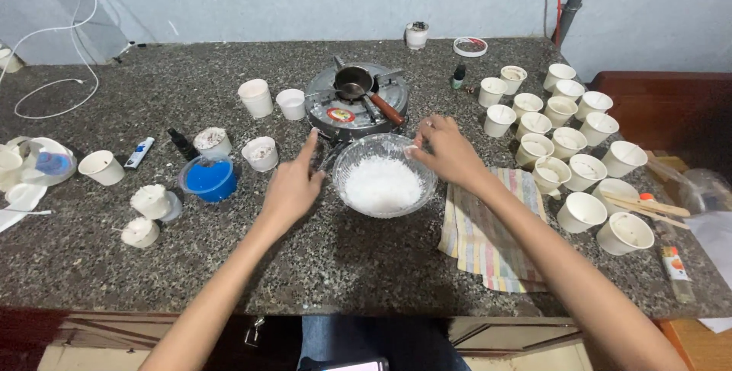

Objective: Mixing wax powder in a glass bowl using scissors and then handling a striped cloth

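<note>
A clear glass bowl point(347, 159) filled with white flakes sits in the middle of the speckled stone counter point(328, 256). My left hand point(293, 184) hovers just left of the bowl's rim, fingers apart, index finger pointing up, holding nothing. My right hand point(450, 150) rests at the bowl's right rim with fingertips touching or nearly touching it; I cannot tell whether it grips. Behind the bowl stands a small round metal stove point(347, 112) carrying a little pot point(353, 81) with a brown handle.
Many white paper cups point(568, 142) crowd the right side, beside a striped cloth point(488, 234) and wooden sticks point(648, 207). On the left sit a blue-filled bowl point(210, 179), small cups point(255, 98), white candles point(151, 202), a tube, and a white cable.
</note>
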